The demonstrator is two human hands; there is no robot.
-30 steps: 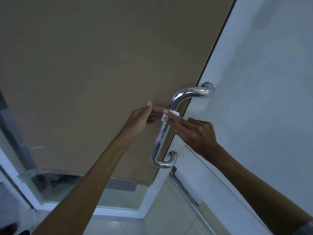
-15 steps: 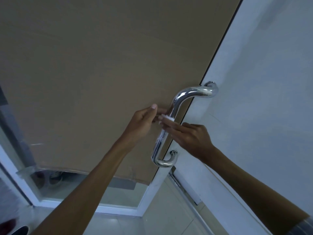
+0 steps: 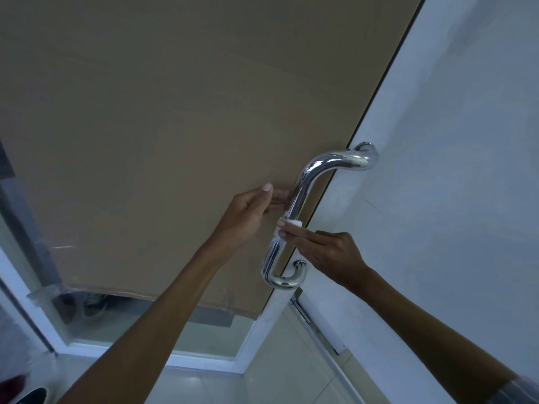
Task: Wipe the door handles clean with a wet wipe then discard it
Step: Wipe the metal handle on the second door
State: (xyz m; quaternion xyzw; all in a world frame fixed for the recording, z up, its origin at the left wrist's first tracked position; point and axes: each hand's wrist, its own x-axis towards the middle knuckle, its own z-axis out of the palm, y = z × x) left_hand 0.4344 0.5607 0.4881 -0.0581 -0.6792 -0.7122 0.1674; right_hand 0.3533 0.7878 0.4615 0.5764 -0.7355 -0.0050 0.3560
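A person's right hand (image 3: 329,252) is pressing a folded white wet wipe (image 3: 291,223) w/ straight fingers against the lower-mid shaft of a chrome door handle (image 3: 294,211); the wipe is sitting betw. fingertips & metal, pinched rather than fisted. The left hand (image 3: 248,211) is reaching in from the left, fingers going behind the bar just above the wipe; can't tell if it's gripping. The handle is mounted on a white door (image 3: 437,199), brown panel (image 3: 175,112) at left.
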